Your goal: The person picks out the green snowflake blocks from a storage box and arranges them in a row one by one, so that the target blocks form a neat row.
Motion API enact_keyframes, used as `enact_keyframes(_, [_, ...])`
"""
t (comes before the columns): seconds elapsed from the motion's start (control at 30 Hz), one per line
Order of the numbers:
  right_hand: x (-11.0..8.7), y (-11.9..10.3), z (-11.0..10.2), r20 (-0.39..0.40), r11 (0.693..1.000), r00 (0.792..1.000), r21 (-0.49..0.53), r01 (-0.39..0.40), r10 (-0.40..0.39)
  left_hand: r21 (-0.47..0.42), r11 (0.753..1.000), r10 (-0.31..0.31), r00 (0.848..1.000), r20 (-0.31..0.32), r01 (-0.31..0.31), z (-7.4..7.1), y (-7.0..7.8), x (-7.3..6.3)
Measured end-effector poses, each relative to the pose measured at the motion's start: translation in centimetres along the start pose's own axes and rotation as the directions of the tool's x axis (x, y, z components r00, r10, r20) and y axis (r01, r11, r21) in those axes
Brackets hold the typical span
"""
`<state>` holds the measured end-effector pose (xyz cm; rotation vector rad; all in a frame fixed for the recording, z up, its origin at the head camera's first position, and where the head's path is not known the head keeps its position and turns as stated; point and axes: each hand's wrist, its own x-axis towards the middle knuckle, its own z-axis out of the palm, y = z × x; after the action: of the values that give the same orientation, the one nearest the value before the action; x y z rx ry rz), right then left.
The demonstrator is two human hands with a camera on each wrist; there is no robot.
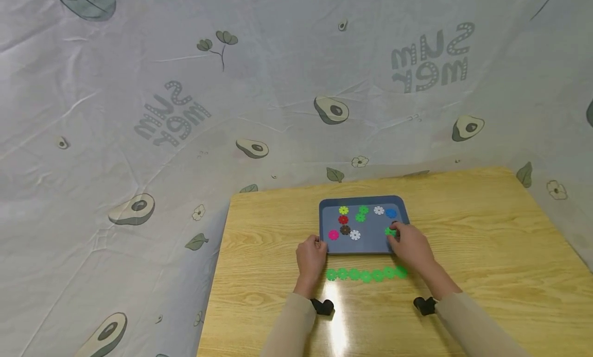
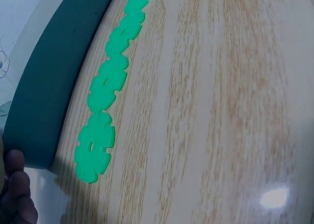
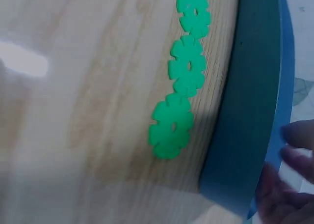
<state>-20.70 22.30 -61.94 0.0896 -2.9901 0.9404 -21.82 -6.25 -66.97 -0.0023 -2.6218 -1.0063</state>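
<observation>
A blue-grey tray point(image 1: 375, 243) lies on the table with several flower-shaped plastic discs in it, among them yellow, red, pink, white and blue ones. My left hand point(image 1: 311, 256) holds the tray's near left corner, fingers curled at the rim; in the left wrist view its fingers point(image 2: 20, 189) show beside the tray wall point(image 2: 54, 71). Over the tray's right side, my right hand point(image 1: 413, 247) has thumb and index finger apart, around a green disc point(image 1: 390, 232). A brown disc is partly hidden under its fingers. Between my wrists, a row of linked green discs point(image 1: 366, 275) runs along the tray's front.
The wooden table point(image 1: 259, 264) extends to both sides of the tray. Behind it and at the left hangs a pale printed cloth point(image 1: 287, 79). Black wrist mounts point(image 1: 323, 306) jut inward from both wrists above the table.
</observation>
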Motion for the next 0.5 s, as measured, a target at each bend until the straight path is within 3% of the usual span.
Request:
enact_keyframes(0.2, [1.3,-0.3,0.7,0.124,0.982,0.990,-0.183,-0.037,0.060,-0.014,1.000,-0.007,1.000,0.012,0.007,-0.1,0.1,-0.2])
enact_keyframes(0.33, [1.8,-0.6,0.7,0.184,0.977,0.976,-0.196,-0.081,0.118,-0.014,1.000,-0.005,1.000,0.016,0.005,-0.1,0.2,-0.2])
enact_keyframes(0.5, [2.3,-0.5,0.8,0.185,0.976,0.975,-0.203,-0.084,0.122,0.003,1.000,0.012,1.000,-0.006,-0.012,0.0,0.0,0.0])
